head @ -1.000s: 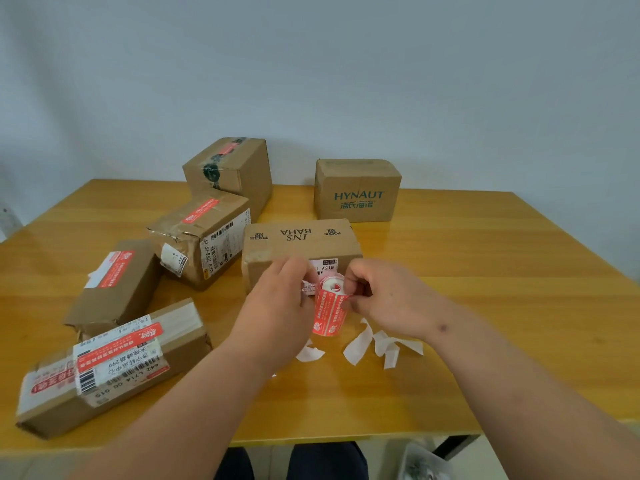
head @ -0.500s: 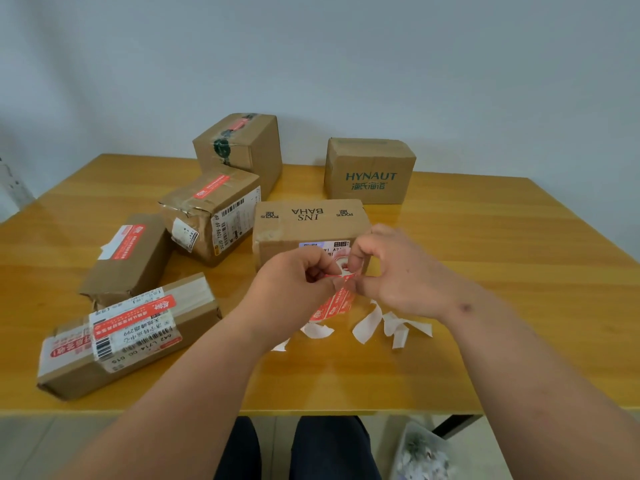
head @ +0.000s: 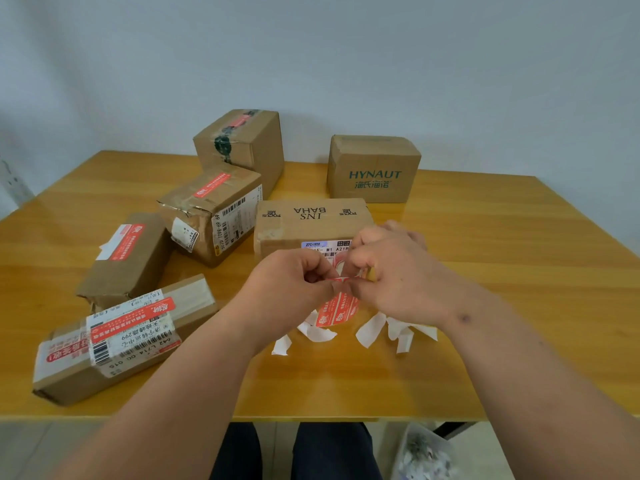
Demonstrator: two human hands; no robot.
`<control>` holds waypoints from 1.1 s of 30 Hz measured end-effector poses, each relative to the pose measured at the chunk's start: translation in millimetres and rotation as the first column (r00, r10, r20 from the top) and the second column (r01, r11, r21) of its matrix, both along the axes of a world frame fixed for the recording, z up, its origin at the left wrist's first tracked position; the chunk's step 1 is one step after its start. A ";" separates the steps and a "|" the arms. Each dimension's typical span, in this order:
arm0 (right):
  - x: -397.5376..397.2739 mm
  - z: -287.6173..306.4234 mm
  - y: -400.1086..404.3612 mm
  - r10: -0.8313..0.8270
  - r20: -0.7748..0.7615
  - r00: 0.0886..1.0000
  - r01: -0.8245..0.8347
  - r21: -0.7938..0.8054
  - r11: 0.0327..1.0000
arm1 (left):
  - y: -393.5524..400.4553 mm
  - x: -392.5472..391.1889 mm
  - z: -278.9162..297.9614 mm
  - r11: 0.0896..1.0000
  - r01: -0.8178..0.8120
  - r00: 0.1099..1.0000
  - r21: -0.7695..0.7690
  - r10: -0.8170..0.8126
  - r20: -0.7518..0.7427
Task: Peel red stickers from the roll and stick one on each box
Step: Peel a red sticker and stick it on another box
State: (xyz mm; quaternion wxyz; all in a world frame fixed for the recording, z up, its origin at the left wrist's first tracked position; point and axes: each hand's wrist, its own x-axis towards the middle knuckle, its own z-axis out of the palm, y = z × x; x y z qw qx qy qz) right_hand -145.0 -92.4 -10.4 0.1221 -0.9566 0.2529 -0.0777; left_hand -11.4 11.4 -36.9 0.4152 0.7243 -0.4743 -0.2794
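A red sticker strip [head: 337, 309] hangs from the roll between my hands. My left hand [head: 291, 285] pinches the strip's top edge. My right hand [head: 391, 275] curls round the roll, which is mostly hidden behind its fingers. Just behind them stands the INS BAHA box [head: 311, 223] with no red sticker visible. The HYNAUT box [head: 374, 169] at the back right shows none either. Several boxes on the left carry red stickers: the tall taped box [head: 242, 140], the barcode box [head: 211, 209], the small flat box [head: 128, 258] and the long front box [head: 117, 337].
White backing-paper scraps [head: 388, 329] lie on the wooden table [head: 485, 306] under and right of my hands. The table's front edge is close to me, with my knees below it. A bin with paper scraps [head: 422, 455] stands on the floor at the lower right.
My hands rose and closed together over the roll. The strip now hangs below them, where a second ago the roll stood upright between my fingers. The camera tilted down slightly.
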 end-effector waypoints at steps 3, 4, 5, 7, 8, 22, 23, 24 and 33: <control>0.7 1.5 -1.1 0.003 -0.018 1.000 -0.003 -0.022 1.000 | -0.6 -0.1 -1.1 1.000 0.004 1.000 0.001 -0.004 0.018; 1.5 2.2 -1.0 0.010 -0.013 1.000 -0.010 -0.022 1.000 | -1.3 0.3 -1.6 1.000 0.003 1.000 0.003 -0.003 0.024; 2.3 2.8 -0.7 0.016 -0.014 1.000 -0.017 -0.024 1.000 | -2.2 0.7 -1.8 1.000 0.002 1.000 0.006 -0.002 0.030; 3.8 2.3 -2.1 0.026 -0.012 1.000 -0.026 -0.037 0.999 | -3.8 1.5 -1.8 1.000 0.002 0.999 0.016 -0.003 0.039; 4.2 2.1 -3.0 0.031 -0.008 1.000 -0.031 -0.043 0.999 | -4.6 1.9 -1.8 1.000 0.004 0.999 0.020 -0.005 0.039; 7.2 -3.8 -6.2 0.043 0.056 0.998 -0.039 -0.070 0.997 | -8.6 4.2 -3.1 1.000 0.003 0.996 0.030 0.000 -0.091; 7.0 -4.5 -6.3 0.046 0.059 0.997 -0.042 -0.062 0.997 | -8.2 4.4 -3.4 0.999 0.004 0.995 0.033 0.000 -0.101; 6.5 -5.0 -6.6 0.043 0.063 0.997 -0.039 -0.051 0.998 | -7.7 4.7 -3.3 0.999 0.004 0.994 0.034 -0.001 -0.108; 8.7 -1.3 -14.0 -0.018 0.062 0.998 0.022 -0.069 0.997 | -6.8 7.9 1.8 0.999 -0.023 0.979 -0.040 0.014 -0.201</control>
